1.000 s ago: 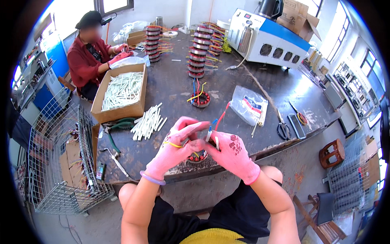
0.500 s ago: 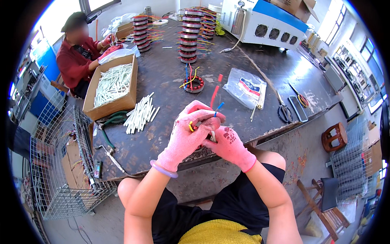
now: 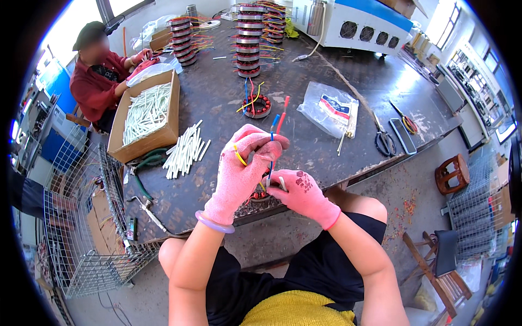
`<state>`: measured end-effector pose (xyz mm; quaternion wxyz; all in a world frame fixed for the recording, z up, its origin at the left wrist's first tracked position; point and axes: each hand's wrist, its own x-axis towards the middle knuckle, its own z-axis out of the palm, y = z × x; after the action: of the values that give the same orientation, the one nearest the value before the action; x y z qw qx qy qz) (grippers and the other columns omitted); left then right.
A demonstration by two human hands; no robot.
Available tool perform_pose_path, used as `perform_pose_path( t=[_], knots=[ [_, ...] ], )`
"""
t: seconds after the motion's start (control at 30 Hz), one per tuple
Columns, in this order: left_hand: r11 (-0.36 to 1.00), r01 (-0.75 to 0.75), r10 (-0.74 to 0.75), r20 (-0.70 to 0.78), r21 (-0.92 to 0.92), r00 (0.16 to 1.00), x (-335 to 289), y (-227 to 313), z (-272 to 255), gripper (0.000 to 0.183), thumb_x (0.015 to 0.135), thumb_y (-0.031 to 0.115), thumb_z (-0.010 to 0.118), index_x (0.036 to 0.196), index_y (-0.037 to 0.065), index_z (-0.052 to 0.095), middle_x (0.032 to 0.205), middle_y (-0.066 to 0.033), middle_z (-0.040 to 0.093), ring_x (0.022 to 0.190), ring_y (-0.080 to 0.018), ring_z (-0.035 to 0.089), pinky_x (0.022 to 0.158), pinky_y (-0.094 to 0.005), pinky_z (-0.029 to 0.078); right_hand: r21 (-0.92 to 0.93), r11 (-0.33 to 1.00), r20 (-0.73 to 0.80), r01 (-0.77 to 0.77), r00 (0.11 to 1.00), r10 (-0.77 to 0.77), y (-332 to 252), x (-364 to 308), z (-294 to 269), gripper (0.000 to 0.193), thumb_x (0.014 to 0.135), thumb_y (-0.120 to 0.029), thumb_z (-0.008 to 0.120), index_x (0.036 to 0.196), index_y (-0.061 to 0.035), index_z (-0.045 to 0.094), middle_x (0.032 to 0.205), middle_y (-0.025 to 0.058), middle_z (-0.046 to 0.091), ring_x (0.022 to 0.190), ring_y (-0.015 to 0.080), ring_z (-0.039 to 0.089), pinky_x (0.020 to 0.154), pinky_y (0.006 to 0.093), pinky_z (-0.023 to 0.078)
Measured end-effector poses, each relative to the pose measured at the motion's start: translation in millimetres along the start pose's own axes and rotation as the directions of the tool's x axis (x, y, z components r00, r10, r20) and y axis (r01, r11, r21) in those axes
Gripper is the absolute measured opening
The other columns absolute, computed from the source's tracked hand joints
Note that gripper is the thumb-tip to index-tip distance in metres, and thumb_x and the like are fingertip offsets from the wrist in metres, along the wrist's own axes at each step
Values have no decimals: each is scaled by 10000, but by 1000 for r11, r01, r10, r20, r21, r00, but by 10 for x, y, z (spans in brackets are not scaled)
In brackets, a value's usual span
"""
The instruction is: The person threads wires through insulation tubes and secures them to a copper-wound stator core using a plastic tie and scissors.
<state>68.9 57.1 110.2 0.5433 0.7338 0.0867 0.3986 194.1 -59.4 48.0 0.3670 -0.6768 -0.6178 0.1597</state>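
- Blue wire is pinched upright in left hand's grip, seemingly for tautness.
- White sleeve is pinched by right hand, apparently for steadiness near stator.

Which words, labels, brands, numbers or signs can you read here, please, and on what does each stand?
None can be quoted.
Right hand: dark printed marks on the back of its pink glove, too small to read.
Clear plastic bag: red, white and dark label, print too small to read.
Co-worker's dark shirt: pale print, too blurred to read.
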Motion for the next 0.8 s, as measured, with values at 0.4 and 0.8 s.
perform_pose_path(
  t=[0.4,0.8],
  knots=[
    [994,14,-22,71,108,997,-7,76,-67,176,911,101,634,1021,-3,724,925,-52,571,836,-123,580,755,-274,505,-245,966,73,87,995,-71,57,28,53,216,867,-232,671,954,-51,592,886,140,642,828,341,657,695,434,524],
    [996,-85,82,75,32,994,-71,58,38,160,842,-64,496,935,-67,626,951,-95,615,860,-168,639,792,-303,541,-332,940,103,76,994,-44,78,18,216,189,885,-214,637,952,-50,569,866,143,635,845,341,656,710,433,529]
  ],
)
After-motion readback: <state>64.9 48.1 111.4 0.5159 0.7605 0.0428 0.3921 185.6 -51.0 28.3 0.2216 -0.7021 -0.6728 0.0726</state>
